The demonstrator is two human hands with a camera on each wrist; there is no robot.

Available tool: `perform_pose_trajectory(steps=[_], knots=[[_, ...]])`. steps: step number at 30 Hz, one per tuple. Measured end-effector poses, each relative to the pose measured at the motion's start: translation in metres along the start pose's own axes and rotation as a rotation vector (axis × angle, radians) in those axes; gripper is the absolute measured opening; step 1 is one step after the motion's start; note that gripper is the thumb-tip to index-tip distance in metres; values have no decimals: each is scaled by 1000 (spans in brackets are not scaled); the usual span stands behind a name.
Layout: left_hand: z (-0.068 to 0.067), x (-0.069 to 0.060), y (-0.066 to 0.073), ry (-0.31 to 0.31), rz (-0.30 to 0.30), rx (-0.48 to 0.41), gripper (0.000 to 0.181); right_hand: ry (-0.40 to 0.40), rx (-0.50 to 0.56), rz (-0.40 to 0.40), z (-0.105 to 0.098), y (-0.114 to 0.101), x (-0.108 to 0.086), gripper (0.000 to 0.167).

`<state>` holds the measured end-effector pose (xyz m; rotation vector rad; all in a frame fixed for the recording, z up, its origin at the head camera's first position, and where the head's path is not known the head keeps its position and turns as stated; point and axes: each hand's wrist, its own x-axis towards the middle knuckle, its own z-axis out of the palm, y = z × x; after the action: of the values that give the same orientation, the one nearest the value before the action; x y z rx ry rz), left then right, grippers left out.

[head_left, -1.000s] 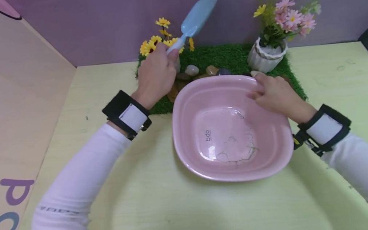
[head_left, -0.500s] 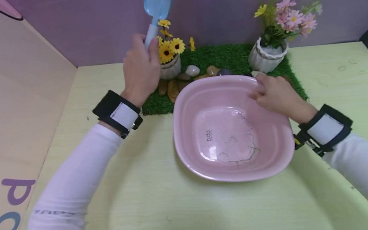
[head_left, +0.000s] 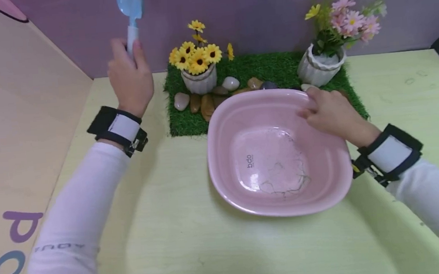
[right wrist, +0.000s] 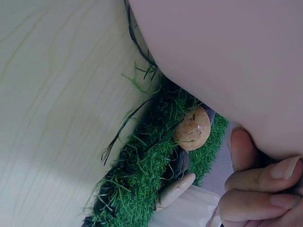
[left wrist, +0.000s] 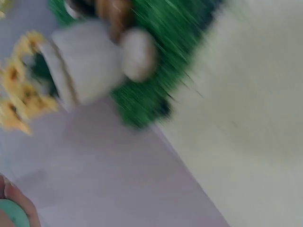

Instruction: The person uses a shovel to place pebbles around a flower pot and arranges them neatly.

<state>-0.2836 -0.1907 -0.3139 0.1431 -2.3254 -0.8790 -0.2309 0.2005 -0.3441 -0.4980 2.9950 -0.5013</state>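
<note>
My left hand (head_left: 132, 77) grips the pale handle of a light blue trowel (head_left: 130, 3), raised at the back left with its blade pointing up and partly cut off by the head view's top edge. With my right hand (head_left: 331, 112) I hold the far right rim of a pink basin (head_left: 222, 167). Thin dark strands, perhaps grass bits, lie on the basin's bottom. In the right wrist view, curled fingers (right wrist: 255, 184) meet the basin's edge. The left wrist view is blurred and catches only a bit of the hand (left wrist: 21, 203) at its lower left corner.
An artificial grass mat (head_left: 187, 124) lies behind the basin. On it stand a pot of yellow flowers (head_left: 200, 80), a tilted pot of pink flowers (head_left: 320, 65) and several stones, among them a white one (head_left: 231, 83). A purple wall (head_left: 256, 20) rises behind the table (head_left: 174, 245).
My left hand has carried the trowel leftward, away from the yellow flowers, and the blade has turned from slanting right to nearly upright. The right hand and basin have stayed in place.
</note>
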Motion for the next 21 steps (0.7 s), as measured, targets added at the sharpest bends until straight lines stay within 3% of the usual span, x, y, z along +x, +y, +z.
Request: perform_pose_trajectory(steps=[4,8,15,18,21], knots=[[-7,10,-23,37,-52,91,42,12,2,-9,0,1,0,25],[-18,18,-44,23,-131,175,46,13,5,-15,0,1,0,25],[-33,25,-68,-133,-277,336,54,13,-3,-11,-1,1,0,25],[-37,23,-77,-176,-284,407,56,9,-2,-6,0,1,0,25],[-41,19,-85,-178,-262,458,59,11,-3,-10,1,2,1,26]])
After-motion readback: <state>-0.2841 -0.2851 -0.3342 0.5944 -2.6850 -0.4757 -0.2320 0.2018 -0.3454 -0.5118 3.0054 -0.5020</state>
